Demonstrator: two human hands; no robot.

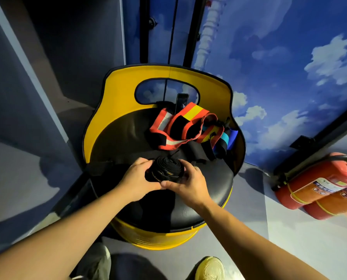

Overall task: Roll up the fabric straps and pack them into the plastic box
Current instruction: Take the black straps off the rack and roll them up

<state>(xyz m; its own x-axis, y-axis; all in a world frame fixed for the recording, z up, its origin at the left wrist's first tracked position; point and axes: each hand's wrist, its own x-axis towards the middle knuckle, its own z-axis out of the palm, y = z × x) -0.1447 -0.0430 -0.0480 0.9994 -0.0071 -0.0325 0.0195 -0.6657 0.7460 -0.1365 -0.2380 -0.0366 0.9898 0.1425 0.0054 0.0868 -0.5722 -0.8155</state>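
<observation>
A black fabric strap (pixel 165 169), wound into a thick roll with faint gold lettering, sits between both hands above the black seat of a yellow barrel chair (pixel 116 110). My left hand (pixel 137 180) grips the roll from the left and my right hand (pixel 188 183) grips it from the right and below. A loose tail of the strap runs back to a heap of straps (pixel 185 128) at the rear of the seat: red-edged ones with yellow and white panels, black ones and blue ones. No plastic box is in view.
A dark phone (pixel 182 102) leans upright against the chair back behind the straps. Two red fire extinguishers (pixel 321 188) lie on the floor at the right. A sky-painted wall (pixel 289 77) stands behind. My shoes (pixel 210 267) show at the bottom edge.
</observation>
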